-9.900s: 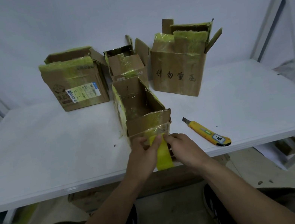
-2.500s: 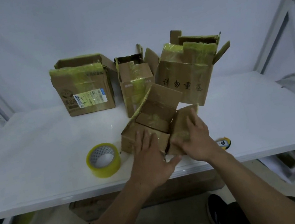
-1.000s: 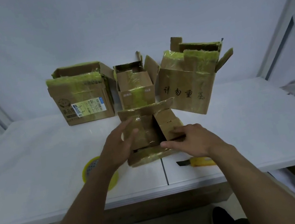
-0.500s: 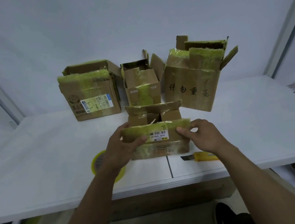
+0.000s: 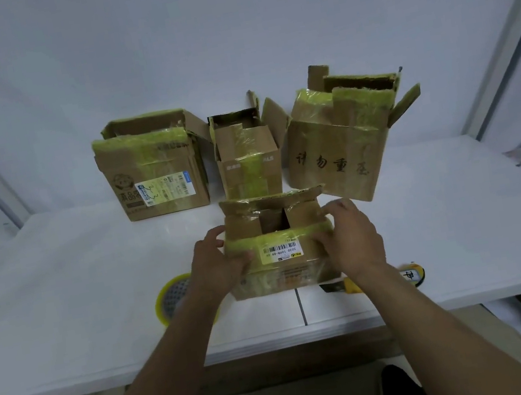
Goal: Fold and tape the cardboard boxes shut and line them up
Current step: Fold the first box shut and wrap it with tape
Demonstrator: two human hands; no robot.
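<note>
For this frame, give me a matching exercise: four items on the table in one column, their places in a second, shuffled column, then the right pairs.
Things:
1. tape roll
2. utility knife
3. barcode-labelled box
4. box with black handwritten characters

Places:
A. at the back right of the table
B. gripped between the left hand and the right hand
C. partly hidden behind the right wrist
D. partly hidden behind the left wrist

Pairs: 1-D; 2-C; 3-B; 4-A
</note>
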